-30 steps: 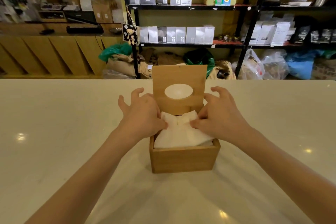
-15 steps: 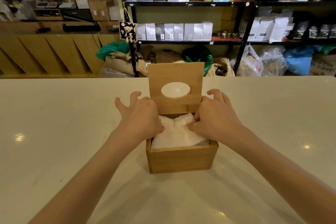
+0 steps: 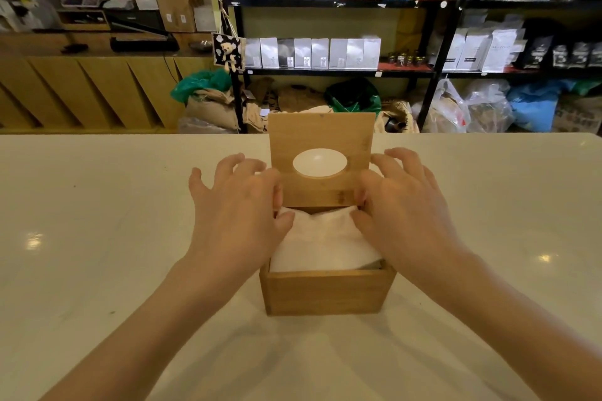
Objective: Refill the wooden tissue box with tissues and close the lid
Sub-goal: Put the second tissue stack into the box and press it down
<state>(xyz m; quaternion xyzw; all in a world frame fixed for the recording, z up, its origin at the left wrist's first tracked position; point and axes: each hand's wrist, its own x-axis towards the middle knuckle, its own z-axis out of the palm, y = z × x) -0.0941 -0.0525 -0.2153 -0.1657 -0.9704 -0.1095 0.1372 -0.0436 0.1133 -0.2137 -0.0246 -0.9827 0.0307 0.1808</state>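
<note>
Tissues (image 3: pixel 325 244) fill unlabelled wooden box (image 3: pixel 327 293), lid (image 3: pixel 321 137) upright.

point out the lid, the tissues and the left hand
lid (image 3: pixel 321 130), head view, on the bare wood above its oval hole
tissues (image 3: pixel 322 246), head view, on the middle of the white stack in the box
left hand (image 3: pixel 239 215), head view, on the back of the hand

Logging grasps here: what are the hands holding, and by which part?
Nothing is gripped: left hand and right hand press open on the tissues near the back corners.
</note>
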